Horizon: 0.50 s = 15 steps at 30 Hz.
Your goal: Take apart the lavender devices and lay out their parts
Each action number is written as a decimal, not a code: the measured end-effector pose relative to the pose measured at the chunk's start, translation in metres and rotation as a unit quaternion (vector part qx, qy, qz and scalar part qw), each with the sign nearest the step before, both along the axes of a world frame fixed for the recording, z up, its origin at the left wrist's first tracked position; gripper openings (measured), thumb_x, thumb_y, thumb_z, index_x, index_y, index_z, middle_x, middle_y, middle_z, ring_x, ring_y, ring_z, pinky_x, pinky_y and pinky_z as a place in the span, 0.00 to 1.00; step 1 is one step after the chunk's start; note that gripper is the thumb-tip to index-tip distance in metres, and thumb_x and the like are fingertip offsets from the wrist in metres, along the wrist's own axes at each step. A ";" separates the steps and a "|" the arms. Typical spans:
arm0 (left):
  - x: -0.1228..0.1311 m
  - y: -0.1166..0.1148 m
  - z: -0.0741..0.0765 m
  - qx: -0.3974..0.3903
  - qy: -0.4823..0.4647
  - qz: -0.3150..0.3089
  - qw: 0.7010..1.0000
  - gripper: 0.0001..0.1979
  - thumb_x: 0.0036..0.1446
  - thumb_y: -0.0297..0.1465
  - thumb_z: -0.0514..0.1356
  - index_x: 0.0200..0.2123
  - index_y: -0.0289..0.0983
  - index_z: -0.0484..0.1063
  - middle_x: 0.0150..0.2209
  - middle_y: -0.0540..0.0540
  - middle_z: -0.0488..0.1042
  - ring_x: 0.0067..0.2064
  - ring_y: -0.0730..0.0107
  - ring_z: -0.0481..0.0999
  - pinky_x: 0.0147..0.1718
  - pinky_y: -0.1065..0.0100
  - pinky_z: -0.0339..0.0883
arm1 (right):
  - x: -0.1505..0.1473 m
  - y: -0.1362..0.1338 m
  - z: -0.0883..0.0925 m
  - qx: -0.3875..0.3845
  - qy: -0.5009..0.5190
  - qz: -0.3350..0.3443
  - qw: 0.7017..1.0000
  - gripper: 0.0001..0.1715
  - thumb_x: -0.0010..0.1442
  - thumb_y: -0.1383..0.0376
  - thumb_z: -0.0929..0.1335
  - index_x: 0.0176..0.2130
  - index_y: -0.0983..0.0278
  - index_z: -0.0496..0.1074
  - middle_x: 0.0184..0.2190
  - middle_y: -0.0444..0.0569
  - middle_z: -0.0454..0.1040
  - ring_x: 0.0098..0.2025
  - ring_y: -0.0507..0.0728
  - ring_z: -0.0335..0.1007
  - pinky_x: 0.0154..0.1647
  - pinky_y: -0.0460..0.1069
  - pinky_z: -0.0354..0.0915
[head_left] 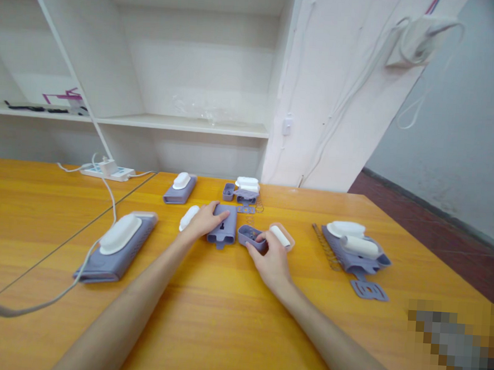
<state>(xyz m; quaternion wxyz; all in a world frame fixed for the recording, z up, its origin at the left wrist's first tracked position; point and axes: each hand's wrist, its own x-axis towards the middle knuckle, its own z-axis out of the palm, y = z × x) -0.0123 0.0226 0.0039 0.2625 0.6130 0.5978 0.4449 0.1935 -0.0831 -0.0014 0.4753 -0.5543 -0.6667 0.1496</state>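
My left hand is on a flat purple plastic housing, its thumb over the top face and its fingers at the left and far edge. A white oval piece lies just left of that hand, partly behind it. My right hand pinches the rim of a small open purple box, with fingertips reaching inside; small dark parts in it are hard to make out. Beyond the right hand, a white roller-like cylinder rests by a peach-coloured rounded piece. A thin coil spring lies behind the box.
On the right sit a purple housing with white parts and a long spring. More units stand at the back, back left and left. A white cable crosses the left side from a power strip.
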 end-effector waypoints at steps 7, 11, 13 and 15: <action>0.005 -0.011 0.022 0.087 0.210 -0.056 0.972 0.25 0.47 0.44 0.62 0.48 0.41 0.71 0.41 0.41 0.69 0.46 0.56 0.69 0.49 0.58 0.59 | 0.002 0.003 -0.004 0.020 0.024 -0.006 1.000 0.07 0.52 0.63 0.68 0.31 0.62 0.66 0.32 0.47 0.71 0.36 0.57 0.65 0.37 0.51 0.61; 0.019 -0.028 0.047 0.121 0.164 -0.206 0.957 0.24 0.42 0.42 0.66 0.46 0.46 0.73 0.45 0.43 0.69 0.50 0.56 0.66 0.53 0.57 0.57 | 0.003 0.004 -0.005 0.024 0.052 0.004 0.998 0.08 0.53 0.61 0.68 0.32 0.62 0.65 0.34 0.48 0.71 0.37 0.58 0.66 0.38 0.52 0.62; 0.026 -0.034 0.053 0.122 0.114 -0.270 0.948 0.25 0.39 0.40 0.68 0.45 0.46 0.74 0.44 0.43 0.71 0.49 0.56 0.68 0.52 0.58 0.58 | 0.003 0.004 -0.005 0.020 0.065 0.023 0.997 0.09 0.53 0.61 0.68 0.33 0.62 0.65 0.35 0.48 0.71 0.36 0.57 0.67 0.38 0.52 0.63; 0.033 -0.038 0.053 0.128 0.083 -0.319 0.935 0.24 0.41 0.38 0.68 0.45 0.45 0.74 0.44 0.44 0.72 0.49 0.57 0.69 0.52 0.59 0.60 | 0.002 0.004 -0.006 0.009 0.078 0.038 0.996 0.10 0.54 0.61 0.68 0.35 0.62 0.64 0.36 0.48 0.71 0.37 0.57 0.68 0.39 0.52 0.64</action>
